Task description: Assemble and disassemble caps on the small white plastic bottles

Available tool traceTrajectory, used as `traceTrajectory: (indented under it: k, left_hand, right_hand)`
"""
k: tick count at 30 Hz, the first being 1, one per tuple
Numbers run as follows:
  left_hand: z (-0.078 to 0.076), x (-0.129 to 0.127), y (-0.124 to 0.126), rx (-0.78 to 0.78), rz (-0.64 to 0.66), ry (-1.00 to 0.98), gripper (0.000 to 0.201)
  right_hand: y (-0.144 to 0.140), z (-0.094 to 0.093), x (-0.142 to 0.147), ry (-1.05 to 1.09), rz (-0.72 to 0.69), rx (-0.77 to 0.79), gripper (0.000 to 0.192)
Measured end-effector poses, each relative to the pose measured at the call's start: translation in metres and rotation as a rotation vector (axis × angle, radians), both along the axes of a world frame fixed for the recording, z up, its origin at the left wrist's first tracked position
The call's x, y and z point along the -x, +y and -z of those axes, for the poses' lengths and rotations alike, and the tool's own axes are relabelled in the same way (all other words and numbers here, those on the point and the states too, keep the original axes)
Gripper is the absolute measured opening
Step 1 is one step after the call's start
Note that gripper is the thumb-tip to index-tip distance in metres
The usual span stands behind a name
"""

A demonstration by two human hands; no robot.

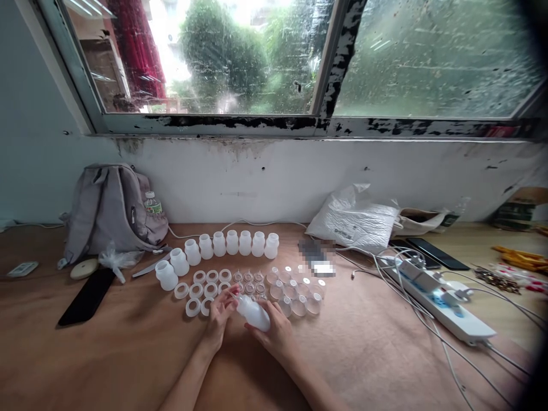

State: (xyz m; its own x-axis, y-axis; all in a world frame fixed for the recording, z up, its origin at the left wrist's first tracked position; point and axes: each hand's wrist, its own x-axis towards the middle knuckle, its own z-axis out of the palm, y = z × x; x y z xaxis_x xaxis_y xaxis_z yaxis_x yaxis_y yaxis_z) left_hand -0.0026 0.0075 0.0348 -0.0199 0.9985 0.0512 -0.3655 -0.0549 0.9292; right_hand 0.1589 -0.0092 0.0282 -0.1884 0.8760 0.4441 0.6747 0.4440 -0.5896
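My right hand (278, 326) is wrapped round a white translucent plastic bottle (256, 314), tilted with its neck up and to the left. At that neck, my left hand (221, 311) has its fingertips pinched together; a small clear part may be between them, too small to make out. Beyond my hands lie several white screw rings (212, 276), partly hidden by my left hand. Small clear silicone teats (248, 278) are set out in rows beside them. To the right stand several clear dome caps (299, 305). A curved row of open white bottles (219, 244) stands behind these parts.
A grey backpack (111, 205) leans at the back left, near a black phone-like slab (87, 298) and a plastic bag (115, 260). At right are a silver mailer bag (357, 217), a white power strip (466, 322) with trailing cables, and a dark phone (439, 254).
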Motion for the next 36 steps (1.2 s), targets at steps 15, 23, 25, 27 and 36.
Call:
traceTrajectory:
  k: [15,23,25,27,36]
  left_hand:
    - [0.0026,-0.0017,-0.0001,-0.014,0.028,-0.019,0.043]
    - [-0.0022,-0.0013,0.0007,0.028,-0.003,0.0,0.038]
    - [-0.0021,-0.0021,0.0009,0.027,-0.056,0.025,0.037]
    - [-0.001,-0.0029,0.0015,0.039,-0.112,0.091,0.036]
    - [-0.0004,-0.0036,0.0013,0.027,-0.022,0.035,0.044]
  right_hand:
    - [0.0005,0.0011,-0.0039,-0.032,-0.012,0.033,0.042]
    - [-0.0005,-0.0011,-0.0021,-0.063,-0.032,0.062,0.044]
    - [-0.0006,-0.0016,-0.0021,-0.065,-0.037,0.067,0.044]
    - [-0.0004,-0.0017,-0.0023,-0.067,-0.041,0.068,0.044]
    - [0.0002,-0.0018,-0.0033,0.001,-0.028,0.079,0.043]
